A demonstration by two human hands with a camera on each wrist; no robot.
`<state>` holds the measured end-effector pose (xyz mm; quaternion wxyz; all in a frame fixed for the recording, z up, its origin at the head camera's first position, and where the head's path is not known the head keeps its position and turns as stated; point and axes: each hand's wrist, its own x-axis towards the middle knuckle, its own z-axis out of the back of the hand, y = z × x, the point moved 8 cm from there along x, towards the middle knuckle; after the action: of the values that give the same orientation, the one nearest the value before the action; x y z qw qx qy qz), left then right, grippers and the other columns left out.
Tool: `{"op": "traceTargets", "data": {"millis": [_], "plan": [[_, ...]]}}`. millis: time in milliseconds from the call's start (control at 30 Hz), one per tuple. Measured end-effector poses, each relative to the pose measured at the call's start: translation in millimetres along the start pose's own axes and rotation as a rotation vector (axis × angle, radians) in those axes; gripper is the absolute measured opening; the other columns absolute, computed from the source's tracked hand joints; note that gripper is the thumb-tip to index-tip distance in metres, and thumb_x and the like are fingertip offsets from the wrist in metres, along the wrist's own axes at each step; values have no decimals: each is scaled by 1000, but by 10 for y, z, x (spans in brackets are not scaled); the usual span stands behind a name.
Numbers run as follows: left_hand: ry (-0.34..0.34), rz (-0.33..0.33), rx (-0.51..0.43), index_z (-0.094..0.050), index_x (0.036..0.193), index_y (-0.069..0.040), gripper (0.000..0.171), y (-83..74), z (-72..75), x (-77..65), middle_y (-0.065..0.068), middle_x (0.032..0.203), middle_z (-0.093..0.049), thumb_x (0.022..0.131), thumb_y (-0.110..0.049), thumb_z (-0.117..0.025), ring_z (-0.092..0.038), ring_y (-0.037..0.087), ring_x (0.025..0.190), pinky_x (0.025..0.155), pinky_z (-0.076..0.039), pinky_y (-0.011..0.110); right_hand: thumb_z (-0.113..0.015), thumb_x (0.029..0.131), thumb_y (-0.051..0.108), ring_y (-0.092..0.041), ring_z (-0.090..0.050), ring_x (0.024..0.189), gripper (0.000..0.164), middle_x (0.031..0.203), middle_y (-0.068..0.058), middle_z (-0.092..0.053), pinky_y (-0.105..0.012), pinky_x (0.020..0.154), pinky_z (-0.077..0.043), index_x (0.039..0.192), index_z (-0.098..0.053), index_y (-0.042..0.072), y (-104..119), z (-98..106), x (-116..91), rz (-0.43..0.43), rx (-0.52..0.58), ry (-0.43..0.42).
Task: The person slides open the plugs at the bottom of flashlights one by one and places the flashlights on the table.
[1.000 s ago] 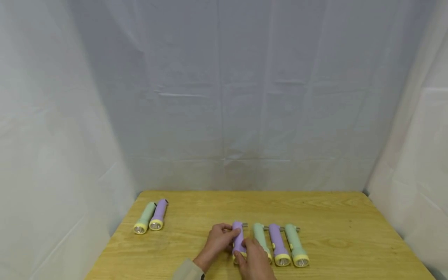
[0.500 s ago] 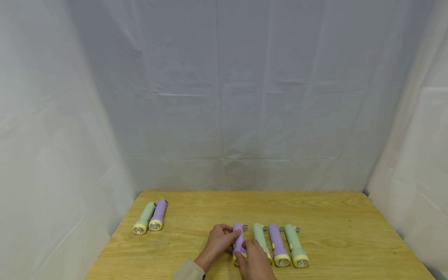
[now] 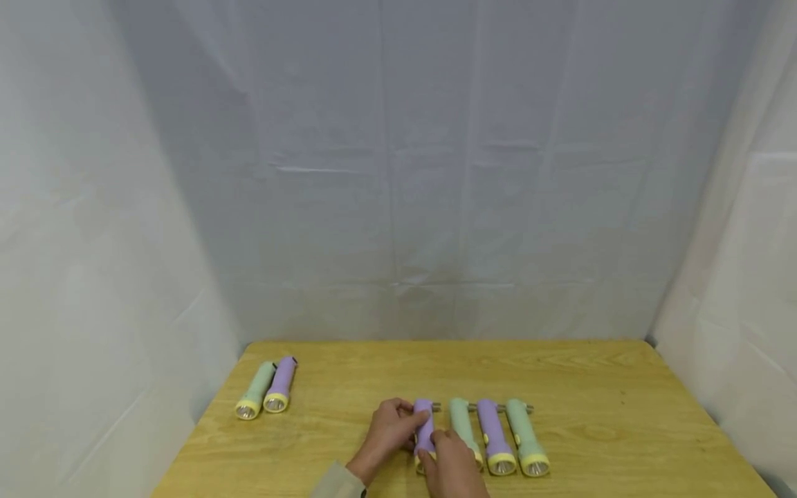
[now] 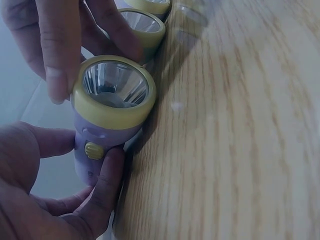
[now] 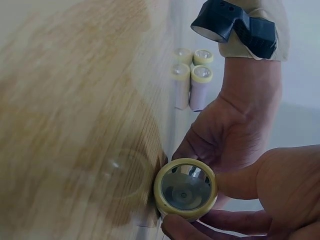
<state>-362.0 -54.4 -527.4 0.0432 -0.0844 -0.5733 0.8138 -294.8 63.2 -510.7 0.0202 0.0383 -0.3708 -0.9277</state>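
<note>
A purple flashlight point(image 3: 423, 427) with a yellow lens rim lies on the table between my two hands. My left hand point(image 3: 387, 432) grips the barrel from the left; in the left wrist view its thumb and fingers straddle the yellow switch point(image 4: 94, 150). My right hand point(image 3: 457, 469) pinches the lens end, with thumb and fingers on either side of the yellow rim point(image 5: 210, 202) in the right wrist view. Right beside it lies a green flashlight point(image 3: 461, 420), its lens end partly hidden behind my right hand. Metal prongs stick out sideways at the purple flashlight's far end.
Farther right in the row lie another purple flashlight point(image 3: 495, 432) and another green flashlight point(image 3: 526, 437). At the table's far left, a green flashlight point(image 3: 257, 389) and a purple flashlight point(image 3: 281, 384) lie together. White sheets hang behind and beside the wooden table point(image 3: 591, 373).
</note>
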Motion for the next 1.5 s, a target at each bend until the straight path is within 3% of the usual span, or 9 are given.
{"op": "traceTargets", "data": {"millis": [400,667,933,1200,1400,1500], "plan": [[2,6,-7,-64,110,10,42,-3,-28,10,10,84,-73,89,-24,-76,-64,11,58,51,-59,29,-71,94,17,-34,-65,88,25,100,-15,-64,-50,76,-55,108,-68,-3,74,69,-43,70,-86,-66],[12,3,7,-61,115,12,47,-14,-29,4,11,82,-73,89,-24,-76,-67,14,58,51,-59,31,-70,94,15,-36,-64,90,23,100,-15,-65,-53,77,-54,108,-68,-3,65,75,-30,33,-63,-21],[14,10,6,-60,117,12,49,0,-39,16,11,84,-73,89,-26,-76,-68,14,58,51,-60,32,-71,94,16,-34,-64,88,22,97,-14,-64,-52,75,-54,106,-69,-2,83,102,-39,47,-84,-31],[-5,-12,50,-56,122,13,60,-41,40,5,12,86,-71,91,-34,-76,-65,15,56,49,-58,32,-69,96,20,-35,-67,100,30,109,-17,-69,-53,86,-57,115,-67,-2,148,360,-84,106,-70,-168],[-32,-75,175,-58,123,8,57,-164,176,38,9,82,-71,93,-37,-73,-55,10,49,45,-45,25,-71,94,24,-28,-70,92,26,106,-11,-72,-45,77,-59,111,-70,5,229,637,-109,152,-156,-311],[-33,-126,234,-59,124,7,54,-242,247,46,10,82,-70,95,-37,-70,-57,12,53,48,-47,28,-71,95,27,-26,-69,92,25,105,-9,-72,-43,77,-59,111,-70,7,262,742,-130,162,-175,-352]]}}
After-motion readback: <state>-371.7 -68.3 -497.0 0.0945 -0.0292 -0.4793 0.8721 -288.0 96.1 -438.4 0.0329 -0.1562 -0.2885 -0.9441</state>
